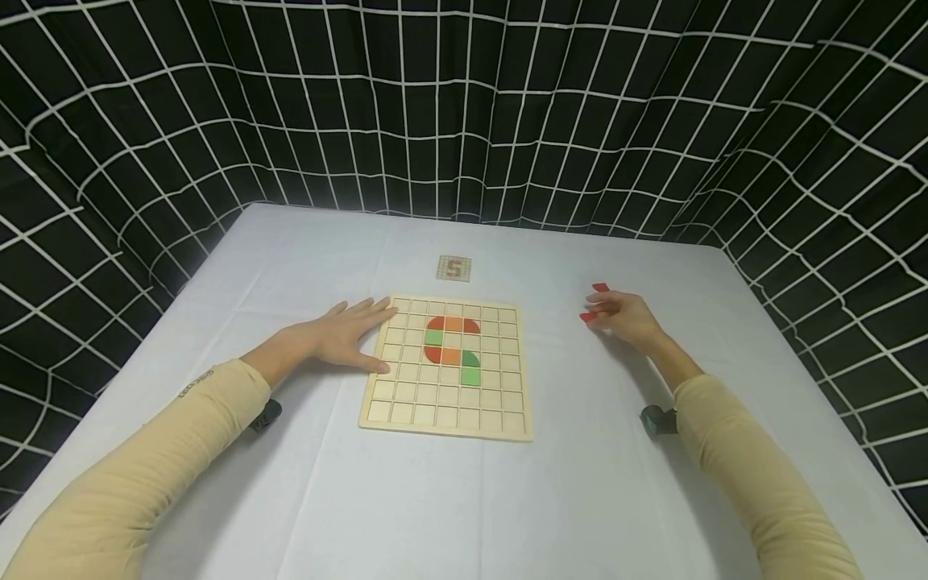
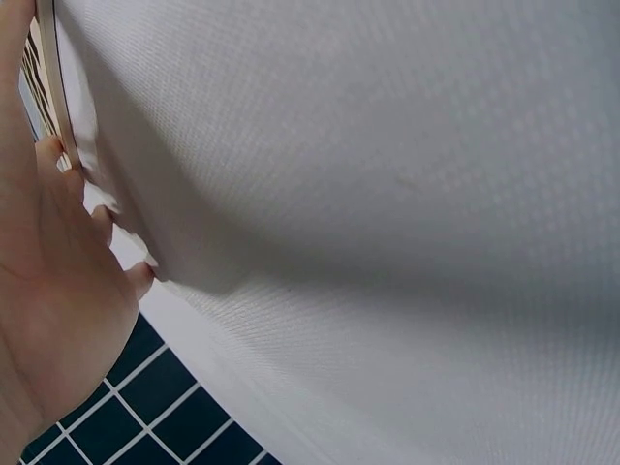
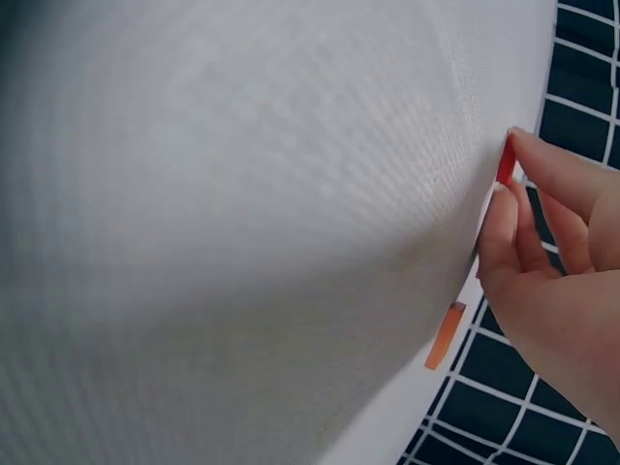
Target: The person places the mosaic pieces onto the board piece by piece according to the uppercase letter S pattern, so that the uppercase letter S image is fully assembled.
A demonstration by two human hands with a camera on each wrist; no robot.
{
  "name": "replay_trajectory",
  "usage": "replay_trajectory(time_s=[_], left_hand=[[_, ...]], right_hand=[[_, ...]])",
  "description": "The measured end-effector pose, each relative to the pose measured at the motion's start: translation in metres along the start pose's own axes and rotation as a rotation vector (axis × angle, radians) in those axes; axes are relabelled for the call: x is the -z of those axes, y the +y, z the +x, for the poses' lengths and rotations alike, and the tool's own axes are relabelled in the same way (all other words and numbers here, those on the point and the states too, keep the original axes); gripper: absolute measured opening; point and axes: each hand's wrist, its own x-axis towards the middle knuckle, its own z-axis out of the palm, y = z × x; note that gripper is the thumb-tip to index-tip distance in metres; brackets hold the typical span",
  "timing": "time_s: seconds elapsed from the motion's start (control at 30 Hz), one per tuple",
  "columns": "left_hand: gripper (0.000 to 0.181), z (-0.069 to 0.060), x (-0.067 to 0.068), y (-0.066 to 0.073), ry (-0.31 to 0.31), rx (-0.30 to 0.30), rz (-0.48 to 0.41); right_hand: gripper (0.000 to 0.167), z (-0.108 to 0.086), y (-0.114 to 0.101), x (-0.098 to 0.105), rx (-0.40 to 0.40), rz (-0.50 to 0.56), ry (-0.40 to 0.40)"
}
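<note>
My left hand (image 1: pixel 346 334) lies with spread fingers on the left edge of a wooden grid board (image 1: pixel 445 417), thumb and fingertips over its rim. Several coloured tiles sit in the board: red corner tiles with a rounded side, orange squares (image 1: pixel 451 357), light green squares (image 1: pixel 470 376) and a dark green rounded tile (image 1: pixel 470 358). Off to the right of the board, my right hand (image 1: pixel 625 318) pinches a red tile (image 3: pixel 506 162) between thumb and fingers. Just beyond its fingers another tile (image 1: pixel 600 287) lies on the cloth, reddish here and more orange in the right wrist view.
A small card (image 1: pixel 453 268) with a gridded, S-like figure lies behind the board. White cloth (image 1: pixel 435 499) covers the table. Dark curtains with white grid lines (image 1: pixel 449 105) stand around its back and sides.
</note>
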Motion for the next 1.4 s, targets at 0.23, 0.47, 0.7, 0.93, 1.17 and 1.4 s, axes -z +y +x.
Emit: replay_trajectory(time_s=[0.23, 0.47, 0.7, 0.93, 1.17, 1.4], left_hand=[[0.105, 0.0, 0.0, 0.0, 0.002, -0.001, -0.005], [0.106, 0.002, -0.001, -0.002, 0.0, 0.002, -0.002], [0.106, 0.002, -0.001, -0.002, 0.0, -0.004, 0.003], [0.105, 0.002, 0.0, -0.001, -0.003, -0.001, -0.001], [0.105, 0.002, 0.0, -0.002, -0.001, -0.004, 0.007], [0.105, 0.003, -0.001, -0.003, 0.0, -0.005, -0.003]], right_hand=[[0.043, 0.0, -0.002, 0.001, -0.014, -0.041, 0.009], [0.046, -0.001, -0.002, 0.001, -0.068, -0.042, 0.0], [0.041, -0.003, -0.003, 0.002, -0.089, -0.068, 0.038], [0.034, -0.007, -0.006, 0.003, -0.115, -0.066, 0.018], [0.039, -0.014, -0.011, -0.003, -0.044, 0.048, -0.062], [0.041, -0.021, -0.021, -0.013, -0.104, 0.025, -0.089]])
